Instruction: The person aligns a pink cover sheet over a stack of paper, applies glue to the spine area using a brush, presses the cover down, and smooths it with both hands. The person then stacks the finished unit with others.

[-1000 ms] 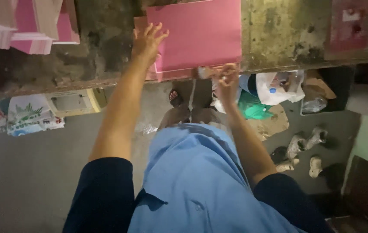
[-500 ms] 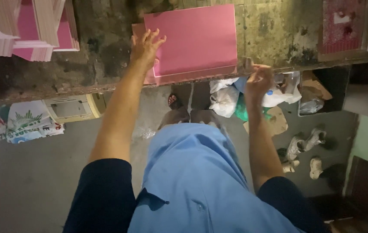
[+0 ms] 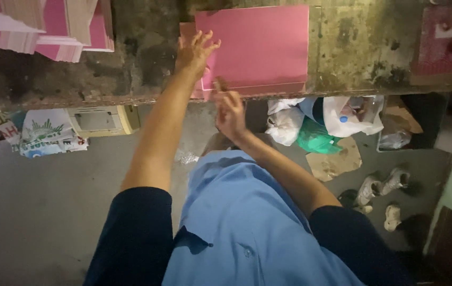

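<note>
A stack of flat pink rectangular card sheets (image 3: 258, 47) lies at the upper centre of the frame, on a stained, dark-mottled concrete worktop (image 3: 353, 47), its near edge flush with the worktop's front lip. The left hand (image 3: 195, 52) rests on the stack's left edge, palm down with fingers spread. The right hand (image 3: 229, 110) hovers just below the stack's near left corner, its fingers loosely curled and gripping nothing that can be made out.

In the upper left of the frame, more pink and white sheets (image 3: 40, 26) sit in fanned, uneven piles on the same worktop. At the upper right lies a dark red square card with pale marks (image 3: 443, 42).

Below the worktop edge, on the grey floor (image 3: 40, 212), are white plastic bags (image 3: 316, 119), a crumpled green bag (image 3: 318, 140) and a torn piece of brown cardboard (image 3: 334, 161). A printed white sack (image 3: 48, 137) and a cream box-like casing (image 3: 101, 119) lie at the middle left. Pale shoes (image 3: 382, 188) stand at the lower right.
</note>
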